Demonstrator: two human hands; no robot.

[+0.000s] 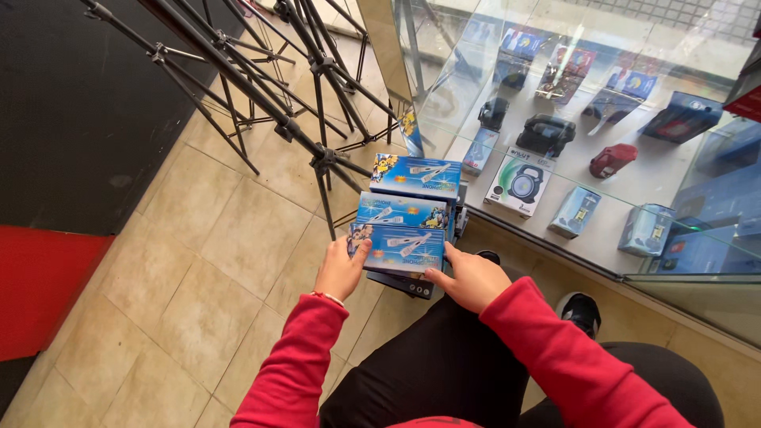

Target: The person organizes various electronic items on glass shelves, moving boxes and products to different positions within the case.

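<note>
— At the middle of the frame, what do the hands hold?
— The left hand (pixel 339 269) and right hand (pixel 468 279) clasp the nearest blue box (pixel 396 249) by its two ends, fingers curled round it.
— Where does it sit?
— Atop a stack of blue boxes (pixel 408 198) above the tiled floor (pixel 198 261), just left of the glass display case (pixel 602 158).
— And upper left?
— Black tripod stands (pixel 261 79).

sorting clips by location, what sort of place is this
Most likely a small electronics or gadget shop. A glass display case holds boxed lamps and gadgets, folded black stands lean on the tiled floor, and both hands, left hand and right hand, grip a stack of blue boxes.
</note>
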